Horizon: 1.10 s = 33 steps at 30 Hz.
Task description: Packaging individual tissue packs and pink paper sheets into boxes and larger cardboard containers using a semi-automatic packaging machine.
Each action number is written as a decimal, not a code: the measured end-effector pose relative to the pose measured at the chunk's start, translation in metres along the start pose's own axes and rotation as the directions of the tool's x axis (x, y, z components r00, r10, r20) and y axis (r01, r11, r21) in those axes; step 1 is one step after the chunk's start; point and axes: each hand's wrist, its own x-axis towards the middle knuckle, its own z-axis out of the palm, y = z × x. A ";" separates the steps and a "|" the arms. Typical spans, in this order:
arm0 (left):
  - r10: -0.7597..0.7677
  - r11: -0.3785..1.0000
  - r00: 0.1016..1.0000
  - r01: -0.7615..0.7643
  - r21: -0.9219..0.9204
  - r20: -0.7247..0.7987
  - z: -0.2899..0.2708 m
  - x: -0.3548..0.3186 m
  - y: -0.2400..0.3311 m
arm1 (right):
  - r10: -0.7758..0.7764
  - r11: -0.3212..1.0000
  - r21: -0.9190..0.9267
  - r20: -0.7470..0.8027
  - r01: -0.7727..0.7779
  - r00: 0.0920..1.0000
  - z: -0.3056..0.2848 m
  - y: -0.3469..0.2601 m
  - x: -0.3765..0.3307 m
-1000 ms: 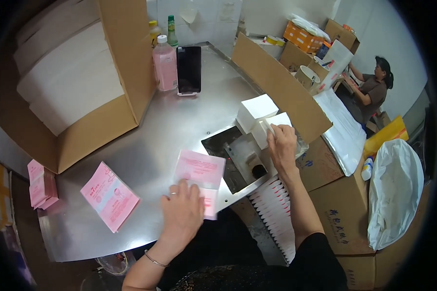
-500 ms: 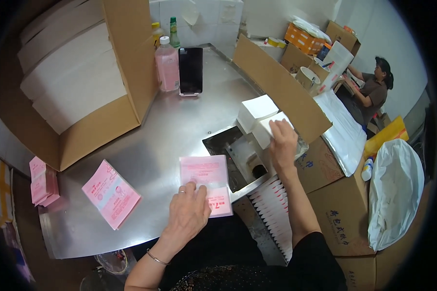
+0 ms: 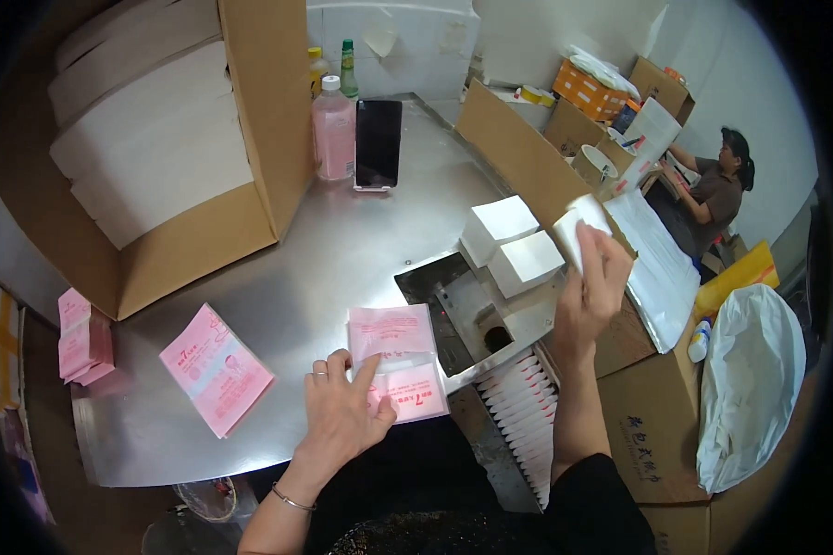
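My left hand (image 3: 338, 407) rests with fingers apart on a flat pink-and-white plastic packet (image 3: 407, 393) near the table's front edge. Its thumb and forefinger lie across the packet's middle. Raised on the right, my right hand (image 3: 597, 282) grips a small folded white tissue (image 3: 578, 227). Two white blocks of folded tissue, a far one (image 3: 500, 227) and a near one (image 3: 528, 262), sit side by side just left of that hand. A stack of pink packets (image 3: 216, 370) lies left of my left hand, and a bundled pink pile (image 3: 85, 338) stands farther left.
A rectangular opening (image 3: 449, 310) is cut into the metal table (image 3: 342, 240). Below it runs a row of white red-tipped pieces (image 3: 523, 407). A large cardboard box (image 3: 185, 227) holds white stacks. A phone (image 3: 378, 143) stands by bottles. Another person (image 3: 713, 185) works far right.
My right hand has risen from the near tissue block and moved right, now with a folded tissue. My left hand has shifted slightly left, its thumb and forefinger spreading over the packet.
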 end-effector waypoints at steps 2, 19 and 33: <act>0.014 1.000 1.000 -0.014 -0.022 -0.008 0.000 0.003 0.004 | -0.008 0.992 -0.121 0.144 0.025 0.989 0.021 0.041 -0.024; 0.013 0.999 1.000 -0.013 -0.032 0.007 0.001 0.000 0.006 | 0.116 0.993 -0.035 0.422 -0.112 0.899 0.056 0.053 -0.044; 0.007 1.000 1.000 -0.007 -0.012 0.020 0.002 -0.001 0.007 | 0.071 0.988 0.087 0.489 -0.130 0.869 0.042 0.064 -0.047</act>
